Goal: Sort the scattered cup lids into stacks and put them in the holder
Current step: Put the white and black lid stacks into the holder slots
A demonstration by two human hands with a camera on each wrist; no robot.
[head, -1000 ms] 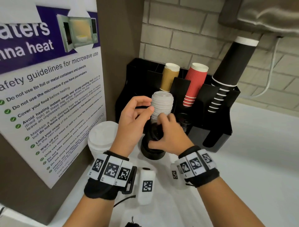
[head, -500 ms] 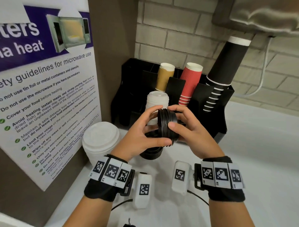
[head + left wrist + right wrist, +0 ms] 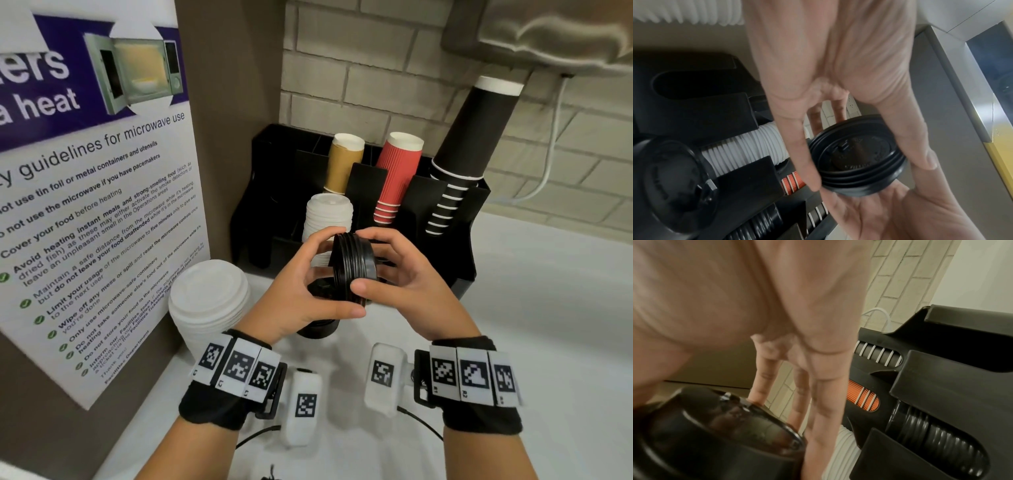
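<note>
On white counter [image 3: 534, 308], black holder [image 3: 442, 212], brick wall [image 3: 359, 72].

White desk [image 3: 534, 335]. Directly on it: black holder [image 3: 478, 240] at the back against the brick wall; stack of white lids [image 3: 209, 301] at the left, beside the poster; stack of black lids [image 3: 317, 329] just right of the white stack, in front of the holder.
</note>
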